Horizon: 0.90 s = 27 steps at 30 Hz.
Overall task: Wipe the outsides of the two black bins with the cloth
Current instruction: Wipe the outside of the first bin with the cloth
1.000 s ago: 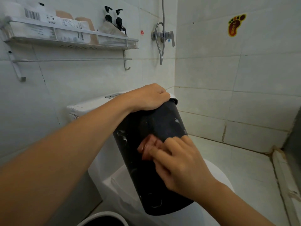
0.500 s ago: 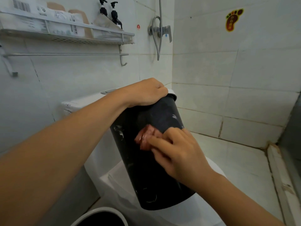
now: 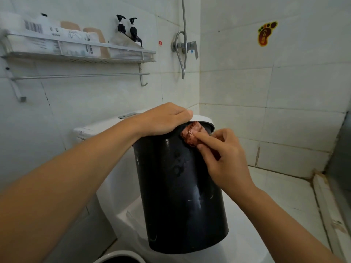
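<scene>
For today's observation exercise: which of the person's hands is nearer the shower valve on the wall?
Left. The left hand grips the black bin's rim, just below the shower valve. The right hand, pressing the cloth, sits lower.

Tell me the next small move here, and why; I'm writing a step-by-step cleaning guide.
Probably drag the crumpled reddish-brown cloth back down the tall black plastic bin. The right hand presses the cloth just under the bin's white rim, while pale smears show lower on the side facing the camera. The left hand grips the top, so the bin looks steadied for the stroke.
</scene>
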Motion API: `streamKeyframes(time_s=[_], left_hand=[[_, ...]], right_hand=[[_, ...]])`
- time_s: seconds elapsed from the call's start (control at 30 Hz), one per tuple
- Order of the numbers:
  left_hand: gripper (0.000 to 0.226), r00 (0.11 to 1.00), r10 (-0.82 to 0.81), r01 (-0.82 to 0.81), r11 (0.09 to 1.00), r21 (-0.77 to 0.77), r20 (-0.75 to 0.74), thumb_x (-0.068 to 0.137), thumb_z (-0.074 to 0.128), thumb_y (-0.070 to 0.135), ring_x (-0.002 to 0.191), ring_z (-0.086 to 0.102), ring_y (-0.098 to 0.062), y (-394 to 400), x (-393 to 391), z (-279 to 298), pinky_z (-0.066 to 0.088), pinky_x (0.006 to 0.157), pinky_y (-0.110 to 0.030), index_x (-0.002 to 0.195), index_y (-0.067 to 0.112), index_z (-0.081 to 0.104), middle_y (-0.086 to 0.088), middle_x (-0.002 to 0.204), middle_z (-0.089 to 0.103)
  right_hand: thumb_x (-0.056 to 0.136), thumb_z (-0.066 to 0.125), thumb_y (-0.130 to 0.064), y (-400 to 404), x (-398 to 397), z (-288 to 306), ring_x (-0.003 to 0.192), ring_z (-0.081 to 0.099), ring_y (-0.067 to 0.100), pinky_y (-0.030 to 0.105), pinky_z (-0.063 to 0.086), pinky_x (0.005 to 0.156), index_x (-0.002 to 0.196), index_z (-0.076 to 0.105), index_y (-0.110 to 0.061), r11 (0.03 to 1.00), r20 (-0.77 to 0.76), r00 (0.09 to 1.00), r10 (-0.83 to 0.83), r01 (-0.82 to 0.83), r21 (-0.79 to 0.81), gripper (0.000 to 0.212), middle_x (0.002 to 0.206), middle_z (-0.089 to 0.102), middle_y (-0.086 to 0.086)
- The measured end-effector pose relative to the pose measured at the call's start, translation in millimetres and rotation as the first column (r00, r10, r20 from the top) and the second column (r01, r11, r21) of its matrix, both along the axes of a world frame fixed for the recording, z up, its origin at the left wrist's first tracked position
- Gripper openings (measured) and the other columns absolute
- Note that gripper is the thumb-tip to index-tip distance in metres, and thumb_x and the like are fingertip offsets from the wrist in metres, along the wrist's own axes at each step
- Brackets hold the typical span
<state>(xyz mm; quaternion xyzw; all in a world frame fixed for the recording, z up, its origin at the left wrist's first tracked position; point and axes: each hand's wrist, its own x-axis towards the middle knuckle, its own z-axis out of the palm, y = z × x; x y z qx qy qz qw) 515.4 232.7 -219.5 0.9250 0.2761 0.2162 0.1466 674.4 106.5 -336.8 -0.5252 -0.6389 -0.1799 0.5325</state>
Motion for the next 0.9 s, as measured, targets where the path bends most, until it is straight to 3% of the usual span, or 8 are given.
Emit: streamKeyframes(time_s=[0.13,0.23,0.3,0.5,0.67,0.73,0.9], left_hand=[[0.047,1.0,-0.001,0.001,1.0,-0.009,0.017,0.104,0.043,0.049,0.063,0.049,-0.007,1.3,-0.6,0.6,0.042,0.07,-0.032,0.067,0.02,0.049,0.014,0.065,0.052],[0.05,1.0,0.02,-0.02,0.999,-0.036,0.013,0.104,0.043,0.05,0.065,0.05,-0.009,5.1,-2.2,1.1,0.043,0.071,-0.033,0.071,0.012,0.05,0.007,0.068,0.053],[0.051,1.0,0.009,-0.008,0.999,-0.05,0.011,0.103,0.044,0.05,0.064,0.05,-0.008,6.1,-2.0,0.5,0.042,0.07,-0.032,0.071,0.012,0.051,0.006,0.068,0.053],[0.048,0.999,-0.042,0.042,0.999,0.012,0.023,0.103,0.046,0.049,0.053,0.039,-0.003,-1.4,3.6,-0.9,0.033,0.052,-0.015,0.062,0.023,0.041,0.016,0.058,0.042],[0.048,1.0,-0.013,0.014,1.0,-0.018,0.022,0.104,0.045,0.048,0.058,0.042,-0.007,3.3,0.3,-0.1,0.037,0.063,-0.027,0.064,0.022,0.042,0.012,0.061,0.044],[0.048,1.0,-0.004,0.005,0.999,-0.04,0.031,0.105,0.045,0.047,0.058,0.045,-0.005,5.3,-3.1,-1.0,0.038,0.065,-0.029,0.064,0.022,0.046,0.014,0.061,0.048],[0.048,0.999,-0.025,0.026,0.999,-0.033,0.029,0.105,0.044,0.048,0.062,0.051,-0.005,1.3,-7.5,-1.1,0.042,0.067,-0.028,0.069,0.017,0.054,0.013,0.065,0.054]], right_hand=[[0.094,0.066,-0.018,-11.8,-3.6,-11.1,0.091,0.051,0.017,0.036,0.051,0.074,0.124,0.072,-0.023,0.999,0.122,0.992,0.045,-0.045,-0.001,0.031,0.104,0.056,0.0],[0.091,0.064,-0.023,-28.8,-9.8,-34.5,0.085,0.053,0.016,0.035,0.048,0.068,0.114,0.074,-0.02,0.985,0.219,0.96,0.173,-0.17,-0.031,0.025,0.097,0.059,-0.002],[0.091,0.064,-0.026,-32.2,-10.5,-36.5,0.083,0.052,0.013,0.034,0.047,0.068,0.113,0.074,-0.021,0.987,0.247,0.956,0.16,-0.155,-0.039,0.024,0.095,0.06,-0.004],[0.094,0.069,-0.016,-11.9,1.3,-1.0,0.079,0.056,0.015,0.037,0.054,0.067,0.124,0.07,-0.022,0.999,-0.011,0.999,-0.043,0.043,0.005,0.031,0.095,0.06,-0.003],[0.088,0.066,-0.022,-31.1,-14.2,-23.9,0.075,0.053,0.012,0.034,0.047,0.063,0.113,0.073,-0.02,0.99,0.193,0.971,0.141,-0.138,-0.027,0.026,0.092,0.061,-0.006],[0.089,0.064,-0.028,-30.2,-13.1,-20.3,0.074,0.052,0.009,0.033,0.048,0.063,0.113,0.073,-0.024,0.991,0.224,0.966,0.128,-0.117,-0.062,0.026,0.09,0.062,-0.009],[0.097,0.066,-0.023,-8.6,2.7,2.6,0.075,0.057,0.015,0.04,0.055,0.066,0.128,0.071,-0.029,0.993,-0.028,0.994,-0.104,0.102,-0.059,0.031,0.091,0.061,-0.005]])
